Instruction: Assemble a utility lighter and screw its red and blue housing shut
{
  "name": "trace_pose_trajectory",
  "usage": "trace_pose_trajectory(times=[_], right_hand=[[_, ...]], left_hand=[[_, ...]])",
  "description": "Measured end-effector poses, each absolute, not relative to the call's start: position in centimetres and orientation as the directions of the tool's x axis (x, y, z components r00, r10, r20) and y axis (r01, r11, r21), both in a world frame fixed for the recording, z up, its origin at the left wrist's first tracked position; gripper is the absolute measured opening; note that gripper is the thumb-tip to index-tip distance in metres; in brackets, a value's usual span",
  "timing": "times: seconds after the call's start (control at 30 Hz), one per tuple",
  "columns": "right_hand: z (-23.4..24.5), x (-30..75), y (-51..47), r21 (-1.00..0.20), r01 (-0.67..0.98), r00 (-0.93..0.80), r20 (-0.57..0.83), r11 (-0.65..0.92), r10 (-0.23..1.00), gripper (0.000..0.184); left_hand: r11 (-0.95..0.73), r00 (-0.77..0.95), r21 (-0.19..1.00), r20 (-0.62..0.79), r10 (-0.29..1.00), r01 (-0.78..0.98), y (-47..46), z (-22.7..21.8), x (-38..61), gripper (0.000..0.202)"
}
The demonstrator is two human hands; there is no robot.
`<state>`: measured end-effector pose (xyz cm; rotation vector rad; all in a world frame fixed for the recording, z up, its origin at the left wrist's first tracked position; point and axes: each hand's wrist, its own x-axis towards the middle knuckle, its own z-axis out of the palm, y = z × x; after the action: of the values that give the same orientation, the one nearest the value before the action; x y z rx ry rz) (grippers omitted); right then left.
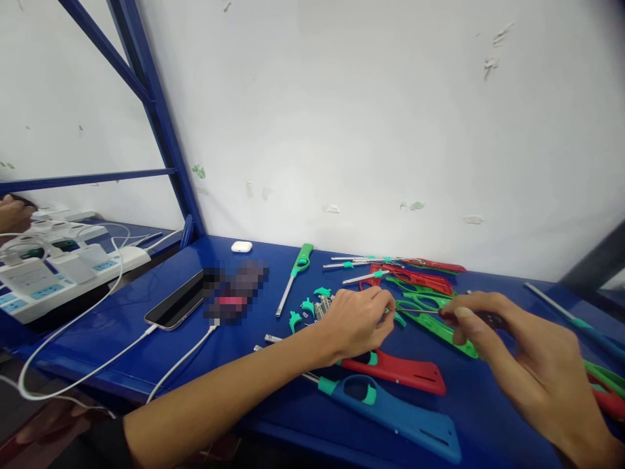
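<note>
A thin wire (417,311) stretches between my two hands above the blue table. My left hand (359,319) pinches its left end, and the fingers hide that tip. The other end sits between the thumb and fingers of my right hand (527,365). Below my left hand lie a red long-neck lighter (405,372) and a blue long-neck lighter (405,413). Beside my left wrist are loose turquoise triggers (295,321) and small metal parts (322,306). Green lighter shell halves (439,329) lie behind and under the wire.
A green lighter (295,277), red shell halves (430,281) and metal tubes lie toward the wall. At the left are a phone (178,306) on a white cable, a white earbud case (241,247) and power strips (112,264). Another person's hand (14,215) shows far left.
</note>
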<state>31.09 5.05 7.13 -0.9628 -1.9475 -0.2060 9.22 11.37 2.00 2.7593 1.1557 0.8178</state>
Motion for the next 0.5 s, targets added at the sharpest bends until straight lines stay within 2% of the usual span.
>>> trace_pose_trajectory(times=[0.13,0.37,0.5], right_hand=[[6.9,31.4,5.0,-0.217,0.721,-0.283,0.775,0.658,0.565,0.017],[6.1,32.1,5.6,-0.18,0.728,-0.297,0.787,0.662,0.541,0.023],[6.3,32.1,5.6,-0.235,0.729,-0.26,0.773,0.643,0.578,0.024]], left_hand=[[-0.705,0.581,0.239,0.425,0.694,0.668,11.3,2.4,9.2,0.022],[-0.728,0.625,0.207,0.396,0.673,0.653,11.0,2.8,9.1,0.021],[-0.747,0.646,0.165,0.406,0.646,0.644,11.2,2.7,9.0,0.021]])
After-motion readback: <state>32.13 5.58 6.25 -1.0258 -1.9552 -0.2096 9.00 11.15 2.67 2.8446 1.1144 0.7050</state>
